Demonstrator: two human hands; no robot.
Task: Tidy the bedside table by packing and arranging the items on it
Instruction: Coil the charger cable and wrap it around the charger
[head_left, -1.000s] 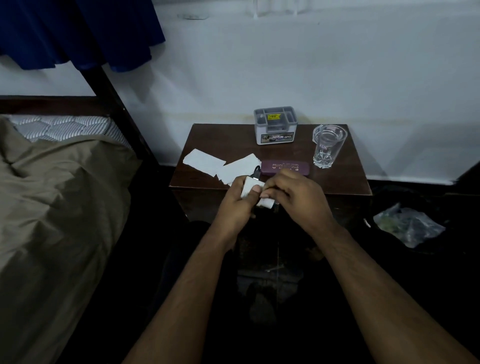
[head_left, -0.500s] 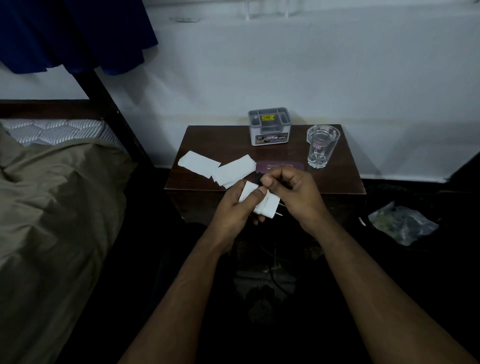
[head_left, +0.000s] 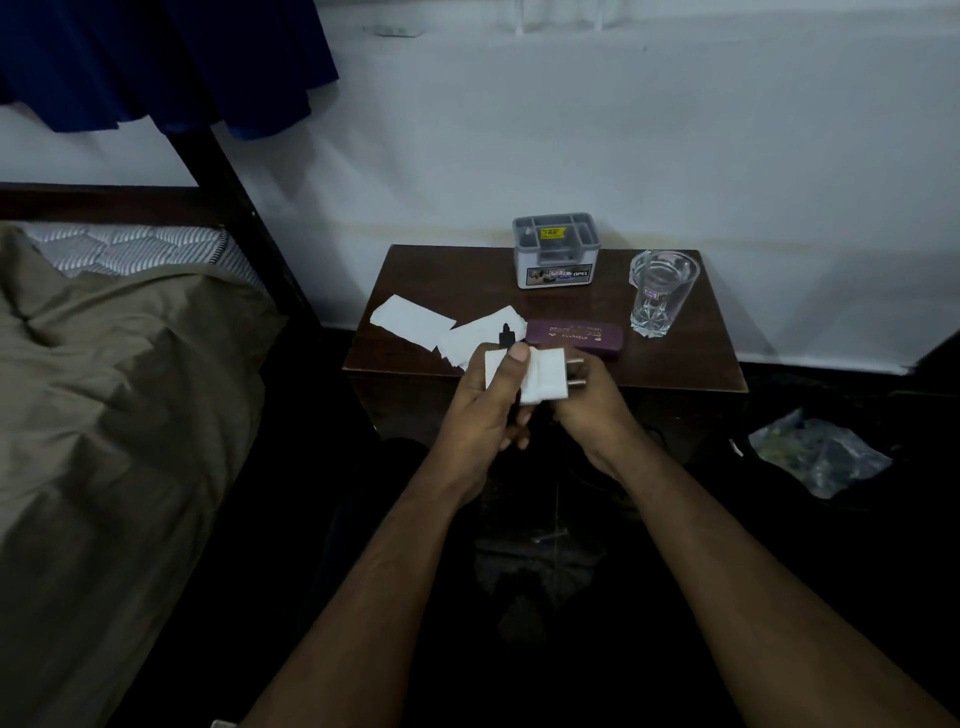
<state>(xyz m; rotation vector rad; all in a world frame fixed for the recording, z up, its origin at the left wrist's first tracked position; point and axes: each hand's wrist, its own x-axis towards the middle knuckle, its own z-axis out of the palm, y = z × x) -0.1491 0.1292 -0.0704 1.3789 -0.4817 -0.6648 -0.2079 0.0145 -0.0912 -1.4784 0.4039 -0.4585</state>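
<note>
1. The dark brown wooden bedside table (head_left: 415, 270) stands against the white wall, right of the bed with its olive-green blanket (head_left: 104, 405).
2. At the table's far edge sits a grey plastic compartmented organiser box (head_left: 556, 270); to its right stands a clear cut-glass tumbler (head_left: 658, 293).
3. A flat maroon rectangular case with gold lettering (head_left: 574, 338) lies near the front edge, and two white paper slips (head_left: 410, 319) lie overlapping at its left.
4. The left hand (head_left: 483, 415) grasps a white boxy plastic charger plug (head_left: 540, 376) just in front of the table's near edge, thumb pressed across its upper face.
5. The right hand (head_left: 587, 410) cups the plug from below and the right, fingers curled under it beside the two metal pins.
6. A second ago both hands were huddled over the plug; now it is turned so its pins point right and its white face shows plainly.
7. A dark stub rises behind the left thumb, possibly the cable end, though the dim light leaves this unsure.
8. The turn suggests the charger is being readied for packing, likely into the organiser; papers, case and tumbler remain unarranged.
</note>
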